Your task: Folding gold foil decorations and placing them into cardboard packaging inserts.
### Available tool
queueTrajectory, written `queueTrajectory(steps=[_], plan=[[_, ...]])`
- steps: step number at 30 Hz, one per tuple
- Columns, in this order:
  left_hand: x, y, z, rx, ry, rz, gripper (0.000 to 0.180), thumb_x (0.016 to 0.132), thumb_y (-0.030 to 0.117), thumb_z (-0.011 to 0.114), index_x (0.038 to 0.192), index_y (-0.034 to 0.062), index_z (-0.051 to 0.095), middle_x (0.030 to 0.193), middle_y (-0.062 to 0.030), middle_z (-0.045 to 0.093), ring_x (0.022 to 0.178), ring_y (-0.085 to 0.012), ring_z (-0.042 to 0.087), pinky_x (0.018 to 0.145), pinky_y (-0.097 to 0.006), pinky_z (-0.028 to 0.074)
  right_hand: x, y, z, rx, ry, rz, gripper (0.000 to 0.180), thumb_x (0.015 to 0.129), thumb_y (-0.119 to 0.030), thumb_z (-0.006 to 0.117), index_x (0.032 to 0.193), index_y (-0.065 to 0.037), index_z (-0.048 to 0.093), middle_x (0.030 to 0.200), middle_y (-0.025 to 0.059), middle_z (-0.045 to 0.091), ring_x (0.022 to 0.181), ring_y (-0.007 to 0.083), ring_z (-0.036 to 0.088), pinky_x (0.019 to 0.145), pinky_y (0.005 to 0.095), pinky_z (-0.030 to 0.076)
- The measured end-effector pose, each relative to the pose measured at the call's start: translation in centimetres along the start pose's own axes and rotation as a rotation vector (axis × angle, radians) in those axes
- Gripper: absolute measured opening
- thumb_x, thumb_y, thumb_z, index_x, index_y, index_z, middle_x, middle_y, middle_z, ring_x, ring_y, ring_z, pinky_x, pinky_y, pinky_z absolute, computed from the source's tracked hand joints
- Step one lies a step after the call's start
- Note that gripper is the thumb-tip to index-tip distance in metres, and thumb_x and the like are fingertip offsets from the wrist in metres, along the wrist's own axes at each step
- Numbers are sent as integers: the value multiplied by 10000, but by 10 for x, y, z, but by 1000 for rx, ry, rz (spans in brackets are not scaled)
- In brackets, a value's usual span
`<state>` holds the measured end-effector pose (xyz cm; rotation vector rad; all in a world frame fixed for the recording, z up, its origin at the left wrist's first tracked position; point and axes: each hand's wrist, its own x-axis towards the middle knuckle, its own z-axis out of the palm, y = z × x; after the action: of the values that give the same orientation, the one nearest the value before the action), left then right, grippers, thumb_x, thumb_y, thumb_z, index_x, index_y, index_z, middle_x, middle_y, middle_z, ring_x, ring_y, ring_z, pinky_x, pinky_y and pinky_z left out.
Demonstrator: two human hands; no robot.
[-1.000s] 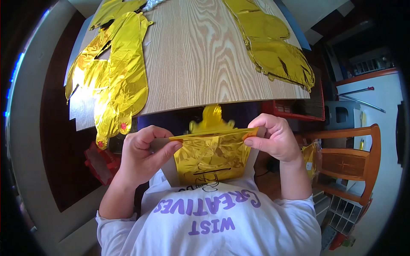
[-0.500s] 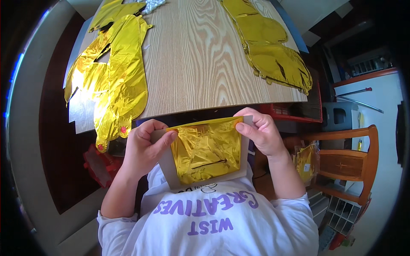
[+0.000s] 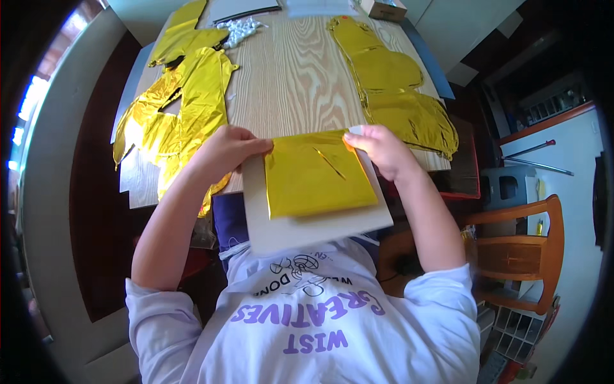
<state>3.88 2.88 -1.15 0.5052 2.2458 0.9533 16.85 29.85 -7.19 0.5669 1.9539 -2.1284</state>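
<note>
A folded gold foil balloon [image 3: 320, 182] lies flat against a pale grey cardboard sheet [image 3: 320, 235], held at the table's near edge above my lap. My left hand [image 3: 225, 152] pinches the upper left corner, thumb on the foil. At the upper right corner, my right hand [image 3: 387, 153] grips foil and cardboard together, its thumb in front. The fingers behind the sheet are hidden. A dark slanting crease or slit shows on the foil. Bare cardboard extends below the foil's lower edge.
Flat gold foil balloons lie at the table's left [image 3: 201, 96] and right [image 3: 390, 73]. A white shiny bundle [image 3: 240, 31] sits at the far left, and a small cardboard box [image 3: 384, 9] at the back. To my right stand a wooden chair [image 3: 511, 253] and a grey-blue stool [image 3: 505, 182].
Both hands have moved the cardboard and foil up and forward, to the table edge. The crumpled foil now looks flatter and smoother, and more cardboard shows below it. The view has shifted.
</note>
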Motion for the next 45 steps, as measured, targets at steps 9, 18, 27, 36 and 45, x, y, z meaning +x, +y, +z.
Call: queueTrajectory(steps=[9,18,27,36,45], plan=[[46,14,47,696,330,631,623,877,425,557,1321,3,441,1320,-199,465,1255,-339,412,1037,-441,325,55,-27,-6,-843,205,-140,244,898,-188,572,887,48,635,699,76,617,630,136,524,621,312,454],[66,-8,78,745,240,805,766,923,550,389,1419,-26,289,1487,-202,277,1399,-325,227,1140,-445,159,39,-46,8,-1209,404,-253,267,894,-223,571,848,35,621,733,186,649,709,314,640,676,404,497],[66,-9,80,742,285,838,774,909,548,414,1405,-37,312,1481,-209,286,1382,-346,260,1129,-460,183,-37,-18,25,-1261,478,-747,484,885,-299,576,1237,22,490,1279,219,499,1153,363,509,961,457,395],[60,10,72,699,185,793,721,891,481,500,1388,-18,348,1448,-207,332,1357,-346,299,1119,-461,209,-54,22,35,-1433,209,-499,735,909,-466,475,1445,-13,255,1518,209,180,1414,365,136,1130,546,48],[51,10,91,763,167,902,773,887,546,482,1405,-7,330,1480,-185,293,1389,-338,242,1128,-473,176,-61,29,22,-1062,398,-772,544,900,-365,559,1285,9,471,1343,215,433,1235,392,409,1052,493,285]])
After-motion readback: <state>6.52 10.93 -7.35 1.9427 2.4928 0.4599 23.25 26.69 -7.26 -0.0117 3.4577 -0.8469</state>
